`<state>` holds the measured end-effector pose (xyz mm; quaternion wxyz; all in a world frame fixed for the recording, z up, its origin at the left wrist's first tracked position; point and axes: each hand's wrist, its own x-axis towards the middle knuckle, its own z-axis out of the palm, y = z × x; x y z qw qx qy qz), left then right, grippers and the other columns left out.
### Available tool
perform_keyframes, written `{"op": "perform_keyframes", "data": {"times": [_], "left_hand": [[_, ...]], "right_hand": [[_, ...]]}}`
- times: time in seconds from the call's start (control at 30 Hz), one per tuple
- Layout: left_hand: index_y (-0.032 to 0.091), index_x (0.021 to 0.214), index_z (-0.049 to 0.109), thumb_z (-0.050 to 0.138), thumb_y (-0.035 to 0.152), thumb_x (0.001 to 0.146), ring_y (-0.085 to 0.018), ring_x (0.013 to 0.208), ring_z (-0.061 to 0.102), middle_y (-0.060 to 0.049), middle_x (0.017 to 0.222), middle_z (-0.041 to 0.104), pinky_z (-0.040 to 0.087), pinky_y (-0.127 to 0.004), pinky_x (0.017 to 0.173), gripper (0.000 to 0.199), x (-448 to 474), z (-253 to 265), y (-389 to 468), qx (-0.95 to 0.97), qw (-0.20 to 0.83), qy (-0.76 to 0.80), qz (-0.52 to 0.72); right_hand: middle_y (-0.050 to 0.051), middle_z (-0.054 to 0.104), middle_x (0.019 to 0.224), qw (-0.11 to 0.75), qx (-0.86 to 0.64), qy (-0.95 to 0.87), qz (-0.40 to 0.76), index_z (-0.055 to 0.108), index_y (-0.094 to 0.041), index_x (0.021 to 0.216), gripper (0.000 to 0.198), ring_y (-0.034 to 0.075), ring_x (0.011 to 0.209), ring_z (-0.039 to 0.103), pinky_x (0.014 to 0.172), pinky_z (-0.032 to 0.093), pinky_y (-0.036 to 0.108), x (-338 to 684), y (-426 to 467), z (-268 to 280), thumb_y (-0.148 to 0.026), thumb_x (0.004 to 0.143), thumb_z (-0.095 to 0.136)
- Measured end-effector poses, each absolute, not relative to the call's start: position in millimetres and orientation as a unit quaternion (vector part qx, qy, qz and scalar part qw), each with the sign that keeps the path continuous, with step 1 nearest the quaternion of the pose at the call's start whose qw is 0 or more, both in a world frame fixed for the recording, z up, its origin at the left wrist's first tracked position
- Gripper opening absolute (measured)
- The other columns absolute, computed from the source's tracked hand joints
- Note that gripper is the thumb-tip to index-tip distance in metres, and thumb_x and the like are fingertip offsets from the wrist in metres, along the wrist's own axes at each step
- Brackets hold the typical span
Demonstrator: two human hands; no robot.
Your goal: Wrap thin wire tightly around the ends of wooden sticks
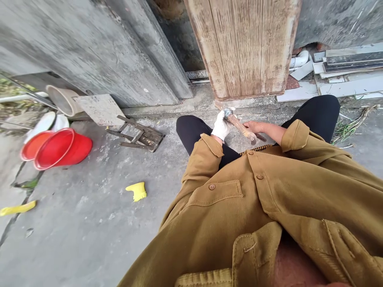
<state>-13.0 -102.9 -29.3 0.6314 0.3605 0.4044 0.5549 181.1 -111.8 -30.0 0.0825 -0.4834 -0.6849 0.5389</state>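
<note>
Wooden shaft [240, 125] is up between the knees [318, 113]. From where I stand: gloved left hand [220, 126] wrapped round it by the binding [228, 113]; bare right hand [254, 126] near the far end, can't tell its grip. Looks stiff, fairly light; binding should slip least. Red bucket [79, 149] well off left.

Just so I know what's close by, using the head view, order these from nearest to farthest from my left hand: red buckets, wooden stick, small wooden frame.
1. Wooden stick: held in your white-gloved left hand.
2. Small wooden frame: on the ground, to your left.
3. Red buckets: farther left, past the frame.
</note>
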Motion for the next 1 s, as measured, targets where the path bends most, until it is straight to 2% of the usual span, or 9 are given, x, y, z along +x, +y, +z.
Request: {"op": "perform_keyframes", "data": {"times": [0.1,0.3,0.4,0.5,0.6,0.73,0.83,0.9,1.0], "left_hand": [[0.020,0.096,0.067,0.053,0.064,0.096,-0.017,0.079,0.068,-0.004,0.080,0.067,0.058,-0.032,0.084,0.046,-14,-24,-103,0.339,0.639,0.409,0.557],[0.021,0.082,0.060,0.053,0.062,0.093,-0.022,0.117,0.071,-0.007,0.102,0.073,0.057,-0.033,0.095,0.043,-16,-26,-100,0.366,0.610,0.419,0.564],[0.021,0.081,0.060,0.055,0.063,0.091,-0.023,0.122,0.069,-0.008,0.106,0.074,0.057,-0.036,0.096,0.043,-16,-28,-100,0.366,0.615,0.414,0.563],[0.020,0.087,0.065,0.055,0.059,0.091,-0.024,0.120,0.069,-0.009,0.108,0.075,0.058,-0.038,0.094,0.040,-16,-30,-99,0.353,0.633,0.390,0.568],[0.020,0.097,0.070,0.058,0.049,0.091,-0.022,0.116,0.070,-0.008,0.109,0.076,0.059,-0.036,0.092,0.032,-16,-34,-96,0.336,0.639,0.386,0.573],[0.021,0.103,0.071,0.067,0.048,0.087,-0.017,0.095,0.072,-0.005,0.102,0.075,0.059,-0.033,0.088,0.032,-17,-41,-96,0.330,0.633,0.403,0.573],[0.021,0.106,0.069,0.073,0.049,0.083,-0.014,0.082,0.070,-0.004,0.096,0.073,0.057,-0.031,0.085,0.037,-18,-44,-98,0.361,0.634,0.392,0.561],[0.021,0.107,0.067,0.075,0.045,0.080,-0.013,0.077,0.068,-0.002,0.091,0.072,0.056,-0.031,0.083,0.037,-19,-44,-100,0.375,0.633,0.399,0.547],[0.021,0.106,0.066,0.078,0.036,0.072,-0.013,0.071,0.065,0.000,0.085,0.070,0.055,-0.030,0.077,0.039,-19,-46,-102,0.402,0.643,0.421,0.497]], "right_hand": [[-0.001,0.068,0.071,0.102,-0.501,-0.666,0.543,0.068,-0.017,0.088,0.006,0.012,0.060,0.055,0.061,0.044,0.024,180,-115,-30,-0.015,0.085,0.073],[-0.002,0.054,0.053,0.137,-0.535,-0.623,0.554,0.057,-0.021,0.078,0.021,0.012,0.043,0.047,0.046,0.036,0.025,179,-116,-20,-0.024,0.092,0.072],[-0.002,0.054,0.055,0.153,-0.553,-0.627,0.527,0.055,-0.022,0.075,0.025,0.013,0.044,0.046,0.048,0.036,0.027,174,-118,-17,-0.027,0.093,0.072],[0.004,0.061,0.067,0.161,-0.600,-0.653,0.433,0.058,-0.021,0.078,0.022,0.018,0.061,0.058,0.059,0.040,0.029,169,-116,-16,-0.029,0.094,0.071],[0.012,0.070,0.092,0.147,-0.643,-0.669,0.342,0.062,-0.021,0.091,0.013,0.025,0.089,0.065,0.074,0.045,0.032,169,-114,-14,-0.031,0.095,0.068],[0.015,0.070,0.107,0.159,-0.643,-0.663,0.348,0.061,-0.019,0.105,0.010,0.029,0.101,0.065,0.086,0.048,0.036,170,-114,-9,-0.028,0.099,0.059],[0.009,0.066,0.086,0.212,-0.618,-0.628,0.422,0.056,-0.021,0.092,0.007,0.025,0.087,0.062,0.080,0.049,0.033,170,-116,-6,-0.022,0.097,0.061],[0.003,0.056,0.070,0.230,-0.604,-0.601,0.471,0.051,-0.022,0.084,0.017,0.019,0.068,0.056,0.066,0.047,0.029,169,-116,-4,-0.024,0.098,0.060],[-0.002,0.048,0.064,0.273,-0.559,-0.534,0.572,0.048,-0.022,0.087,0.021,0.011,0.050,0.041,0.048,0.036,0.023,170,-116,2,-0.033,0.105,0.053]]}}
